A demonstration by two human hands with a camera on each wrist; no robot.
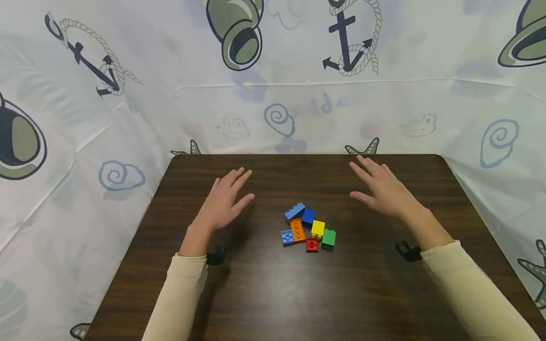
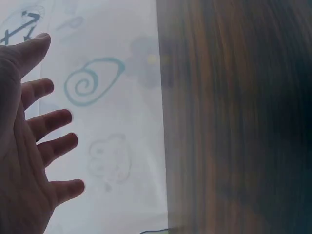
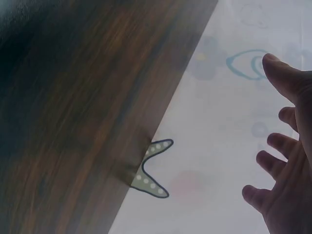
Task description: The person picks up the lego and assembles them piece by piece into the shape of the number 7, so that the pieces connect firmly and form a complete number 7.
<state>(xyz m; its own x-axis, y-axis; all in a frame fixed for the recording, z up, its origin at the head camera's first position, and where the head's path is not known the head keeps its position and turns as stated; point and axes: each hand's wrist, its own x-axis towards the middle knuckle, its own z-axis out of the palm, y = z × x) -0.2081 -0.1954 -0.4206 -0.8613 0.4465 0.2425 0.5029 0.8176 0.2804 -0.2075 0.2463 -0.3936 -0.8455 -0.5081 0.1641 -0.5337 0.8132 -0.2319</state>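
A small cluster of toy building bricks lies in the middle of the table, between the two hands. At its back are a light blue brick [image 1: 295, 212] and a dark blue brick [image 1: 308, 217]. An orange brick [image 1: 297, 230] sits beside a flat blue brick [image 1: 287, 237] on the left. Toward the right are a yellow brick [image 1: 317, 229], a green brick [image 1: 328, 239] and a red brick [image 1: 312, 245]. My left hand [image 1: 222, 201], fingers spread, is left of the bricks and holds nothing. Mirroring it on the right, my right hand [image 1: 384, 189] is also spread and holds nothing.
The dark wood-grain table [image 1: 264, 293] has rounded far corners. Behind and beside it hangs a pale curtain [image 1: 204, 113] printed with anchors, shells and starfish. A black wrist camera [image 1: 216, 255] is strapped at the left wrist, another black camera [image 1: 408, 251] at the right.
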